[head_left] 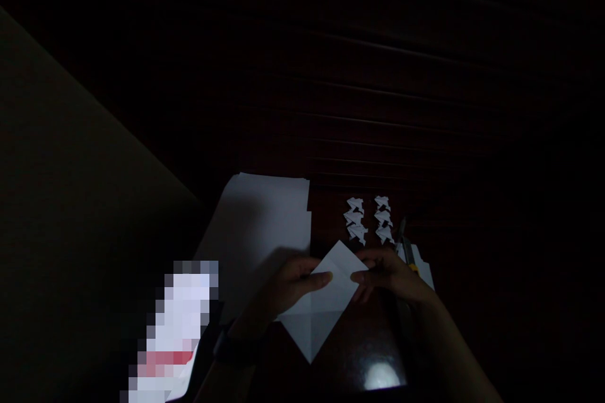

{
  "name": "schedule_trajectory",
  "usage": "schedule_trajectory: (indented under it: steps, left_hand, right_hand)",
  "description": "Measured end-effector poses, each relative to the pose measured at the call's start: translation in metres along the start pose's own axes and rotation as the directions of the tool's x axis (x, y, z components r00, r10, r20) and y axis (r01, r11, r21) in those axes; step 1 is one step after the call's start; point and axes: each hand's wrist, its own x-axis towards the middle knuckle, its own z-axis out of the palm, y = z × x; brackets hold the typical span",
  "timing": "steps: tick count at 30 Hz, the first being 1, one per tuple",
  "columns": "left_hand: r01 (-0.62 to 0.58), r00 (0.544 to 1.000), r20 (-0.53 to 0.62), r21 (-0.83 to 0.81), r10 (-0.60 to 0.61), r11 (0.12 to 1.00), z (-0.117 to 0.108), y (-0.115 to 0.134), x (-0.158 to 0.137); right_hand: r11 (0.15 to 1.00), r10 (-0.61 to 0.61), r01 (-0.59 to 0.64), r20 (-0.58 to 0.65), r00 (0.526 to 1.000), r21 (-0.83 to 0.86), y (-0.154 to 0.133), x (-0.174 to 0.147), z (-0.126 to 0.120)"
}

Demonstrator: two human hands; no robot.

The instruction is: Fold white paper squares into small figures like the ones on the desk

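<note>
A square sheet of white paper [326,299] with crease lines is held up, one corner pointing toward me. My left hand [297,280] pinches its left side, thumb on top and fingers beneath. On the opposite side my right hand [385,274] grips the sheet the same way, its thumb near the right corner. Beyond the sheet, several small folded paper figures stand in two columns, a left column [354,219] and a right column [384,219]. The fingers under the paper are partly hidden.
A stack of white paper [265,220] lies to the left. At the right, a utility knife [409,253] with a yellow part rests by some white paper [424,264]. A bright, pixelated screen-like object [174,327] is at the lower left. The surroundings are very dark.
</note>
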Motion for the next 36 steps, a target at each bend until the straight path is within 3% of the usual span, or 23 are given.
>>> schedule_trajectory:
  steps: [7,14,18,23,27,32,36]
  left_hand:
    - [-0.021,0.999,0.026,-0.151,0.026,0.988,0.000,0.002,0.000]
    - [-0.119,0.991,-0.053,0.049,0.121,0.992,-0.005,-0.001,0.002]
    - [-0.043,0.996,-0.080,0.050,0.047,0.998,-0.008,0.003,-0.006]
    - [-0.111,0.980,-0.154,0.085,0.123,0.990,-0.005,0.007,-0.003]
    - [-0.181,0.969,-0.137,0.180,0.207,0.967,-0.003,0.002,0.005]
    - [-0.159,0.977,-0.109,0.190,0.181,0.969,-0.001,-0.002,0.006]
    - [-0.102,0.987,-0.099,0.210,0.125,0.972,0.002,-0.002,0.005]
  right_hand:
    - [0.998,-0.044,0.045,-0.034,0.998,0.049,0.000,0.002,0.002]
    - [0.982,-0.117,0.126,-0.068,0.991,0.140,0.012,0.005,-0.004]
    - [0.975,-0.157,0.164,-0.056,0.986,0.153,0.011,0.003,-0.006]
    - [0.980,-0.186,0.191,-0.093,0.978,0.048,0.002,-0.001,-0.005]
    - [0.972,-0.233,0.227,-0.163,0.959,-0.057,-0.001,0.000,0.000]
    - [0.962,-0.205,0.149,-0.246,0.947,-0.229,0.007,0.009,0.008]
    - [0.963,-0.174,0.113,-0.242,0.954,-0.246,0.012,0.011,0.012]
